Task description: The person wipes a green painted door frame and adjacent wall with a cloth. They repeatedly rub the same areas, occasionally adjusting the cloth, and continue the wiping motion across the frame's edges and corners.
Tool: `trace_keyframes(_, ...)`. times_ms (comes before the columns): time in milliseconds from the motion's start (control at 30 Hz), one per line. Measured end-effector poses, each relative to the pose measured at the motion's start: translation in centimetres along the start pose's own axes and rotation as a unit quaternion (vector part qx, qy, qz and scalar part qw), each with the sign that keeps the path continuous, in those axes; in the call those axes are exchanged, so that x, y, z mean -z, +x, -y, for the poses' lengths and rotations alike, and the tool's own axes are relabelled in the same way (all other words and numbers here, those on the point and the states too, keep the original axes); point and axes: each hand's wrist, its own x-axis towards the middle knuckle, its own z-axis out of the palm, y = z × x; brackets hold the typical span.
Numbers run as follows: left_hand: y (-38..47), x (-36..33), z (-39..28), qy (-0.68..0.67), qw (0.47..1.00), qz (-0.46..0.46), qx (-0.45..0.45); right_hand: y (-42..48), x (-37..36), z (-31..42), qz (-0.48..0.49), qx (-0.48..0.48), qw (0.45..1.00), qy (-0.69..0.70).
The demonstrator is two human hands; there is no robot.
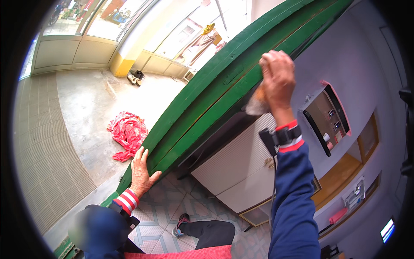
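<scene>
A green-painted wooden doorframe runs slantwise across the view, with a long groove down its face. Low on it rests my left hand, fingers spread against the green wood and nothing held. Higher up, my right hand is closed at the frame's inner edge. From under that hand hangs a whitish and orange rag, its upper part hidden by my fingers. Both wrists carry black straps, and a cable runs from the right one.
A crumpled red-and-white cloth lies on the concrete floor left of the frame. Shoes stand near a yellow-based pillar. Inside are a white cabinet, a wall mirror shelf and patterned floor tiles.
</scene>
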Motion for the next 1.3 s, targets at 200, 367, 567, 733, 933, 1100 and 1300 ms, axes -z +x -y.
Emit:
trace_keyframes(200, -0.8, -0.5, 1.0, -0.001, 1.0, 0.026, 0.005, -8.5, 0.3, 11.7, 0.133, 0.104, 0.964, 0.207)
trace_keyframes(367, -1.1, -0.2, 1.4, 0.004, 0.999, 0.038, 0.027, -7.2, 1.4, 10.1, 0.187, 0.163, 0.945, 0.213)
trace_keyframes(567, -1.0, -0.3, 1.4, -0.008, 0.999, 0.028, 0.023, -1.7, 1.2, -0.4, 0.064, 0.042, 0.996, 0.05)
trace_keyframes(733, -0.8, -0.1, 1.3, 0.0, 1.0, 0.027, 0.015, -8.3, 0.3, 9.0, 0.085, 0.048, 0.987, 0.13)
trace_keyframes(933, -0.7, 0.1, 1.3, -0.015, 0.998, 0.035, 0.049, -13.2, 1.3, 16.6, 0.197, 0.105, 0.934, 0.278)
trace_keyframes(1100, -0.9, -0.2, 1.5, -0.015, 0.998, 0.019, 0.052, -6.8, 1.0, 7.4, 0.123, 0.079, 0.979, 0.139)
trace_keyframes(1300, -1.1, -0.5, 1.7, -0.013, 0.998, 0.026, 0.064, -9.6, 0.0, 10.1, 0.088, -0.004, 0.989, 0.116)
